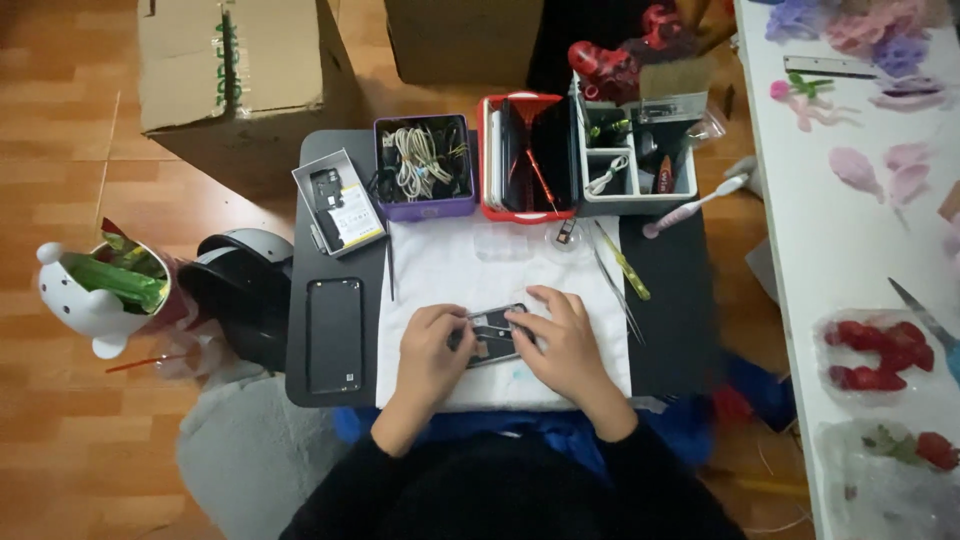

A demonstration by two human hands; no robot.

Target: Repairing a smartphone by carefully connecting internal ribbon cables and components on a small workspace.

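A small opened phone body [493,333] lies on a white cloth [450,265] spread over a black table [668,290]. My left hand [432,350] grips its left end with the fingertips. My right hand [563,338] presses on its right end, fingers curled over the top edge. Both hands hide part of the phone. A black phone panel [334,335] lies flat to the left of the cloth.
Along the far table edge stand a small open box [340,205], a purple tin of cables [424,165], a red tray [527,155] and a grey organiser [640,150]. Tweezers [618,290], a yellow-green tool [626,265] and a toothbrush [695,207] lie at right. A white bench [850,250] stands further right.
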